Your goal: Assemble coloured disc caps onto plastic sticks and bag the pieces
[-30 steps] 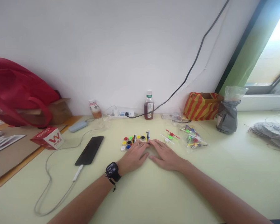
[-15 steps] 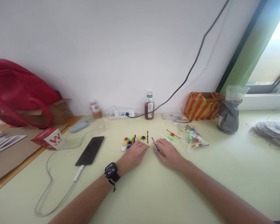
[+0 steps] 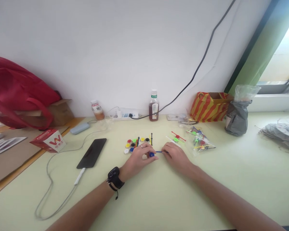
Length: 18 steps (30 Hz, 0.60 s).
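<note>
My left hand (image 3: pixel 140 158) grips a small blue round disc (image 3: pixel 151 154) between its thumb and fingers, low over the table. Just right of it, my right hand (image 3: pixel 177 157) pinches a thin blue plastic arrow (image 3: pixel 159 151), which lies almost level and points at the disc. Behind my left fingers stand several coloured discs, among them a white disc (image 3: pixel 126 151) and a yellow disc (image 3: pixel 127 145); my hand partly hides the group. A black arrow (image 3: pixel 151 140) lies beyond my fingertips. Past my right hand are a red arrow (image 3: pixel 182 138) and a green disc (image 3: pixel 175 140).
A clear bag of coloured parts (image 3: pixel 201 141) lies to the right. On the left are a phone (image 3: pixel 91 153) with its charging cable (image 3: pixel 50 183) and a red-and-white box (image 3: pixel 48 140). A drink bottle (image 3: pixel 154 107) and a power strip (image 3: pixel 126 115) line the wall.
My left hand has opened up from the disc group and now has a blue disc in its fingers. The blue arrow has turned from slanted to nearly level in my right hand.
</note>
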Tool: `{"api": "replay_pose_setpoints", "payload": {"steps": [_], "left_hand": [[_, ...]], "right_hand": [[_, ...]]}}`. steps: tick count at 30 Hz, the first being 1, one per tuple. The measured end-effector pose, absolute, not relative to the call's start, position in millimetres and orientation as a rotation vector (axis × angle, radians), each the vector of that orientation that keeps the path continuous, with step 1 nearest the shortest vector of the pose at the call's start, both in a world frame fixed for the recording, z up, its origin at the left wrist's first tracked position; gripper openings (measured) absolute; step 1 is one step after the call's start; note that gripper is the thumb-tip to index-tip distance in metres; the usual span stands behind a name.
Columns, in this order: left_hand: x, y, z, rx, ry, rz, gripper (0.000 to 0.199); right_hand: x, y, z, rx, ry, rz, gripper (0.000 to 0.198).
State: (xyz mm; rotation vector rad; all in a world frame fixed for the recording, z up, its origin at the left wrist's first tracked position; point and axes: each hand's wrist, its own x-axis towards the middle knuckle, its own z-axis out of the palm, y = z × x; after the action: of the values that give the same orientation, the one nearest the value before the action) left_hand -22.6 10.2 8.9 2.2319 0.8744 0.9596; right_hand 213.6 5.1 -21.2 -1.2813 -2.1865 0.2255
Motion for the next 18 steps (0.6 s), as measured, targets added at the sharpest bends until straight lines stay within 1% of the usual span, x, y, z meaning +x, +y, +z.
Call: {"api": "replay_pose_setpoints", "payload": {"steps": [3, 8, 11, 13, 18], "left_hand": [[-20, 9, 5, 2.1, 0.898, 0.967, 0.023], [-16, 11, -4, 1.84, 0.946, 1.017, 0.03], [-14, 12, -5, 1.728, 0.946, 1.008, 0.039], [-14, 13, -5, 1.683, 0.912, 1.002, 0.043], [-13, 11, 0, 1.661, 0.82, 0.994, 0.041]], "right_hand": [[214, 2, -17, -1.271, -2.087, 0.314, 0.013], [210, 0, -13, -1.255, -1.783, 0.623, 0.01], [208, 0, -9, -1.21, -1.634, 0.702, 0.018], [206, -2, -4, -1.134, -1.63, 0.739, 0.023], [201, -13, 5, -1.005, -1.748, 0.848, 0.027]]}}
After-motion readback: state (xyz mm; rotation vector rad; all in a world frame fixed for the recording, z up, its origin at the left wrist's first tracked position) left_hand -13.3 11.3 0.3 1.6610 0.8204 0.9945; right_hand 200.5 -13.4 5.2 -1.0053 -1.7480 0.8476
